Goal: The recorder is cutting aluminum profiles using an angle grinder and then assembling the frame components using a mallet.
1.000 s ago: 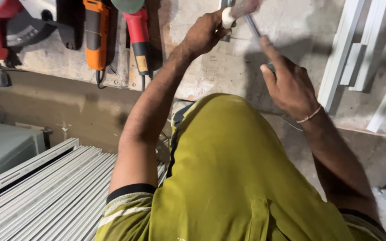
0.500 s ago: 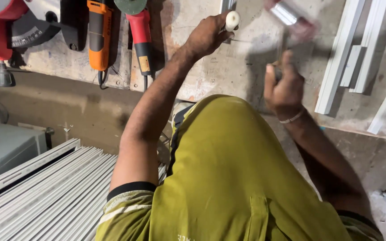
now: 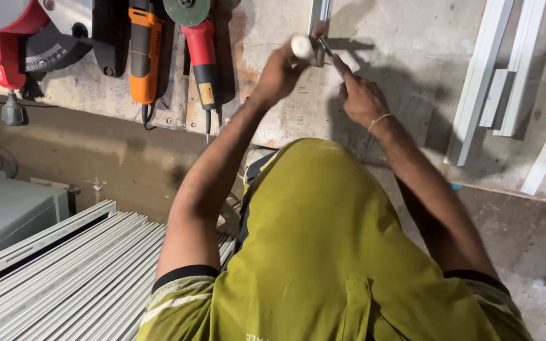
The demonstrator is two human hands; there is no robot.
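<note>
Fingers of the left hand [image 3: 280,71] are clenched around a white-handled tool [image 3: 303,47], its tip against a grey metal profile [image 3: 318,25]. Right hand [image 3: 359,96] fingers pinch a thin metal piece [image 3: 325,48] just beside them. Steadying both wrists would likely help. No containers show.

A small yellow rectangular label [image 3: 206,93] sits on the red angle grinder's [image 3: 201,44] handle.

Workshop; angle grinder [image 3: 200,44]; aluminium profiles [image 3: 77,278] (stacked)
</note>
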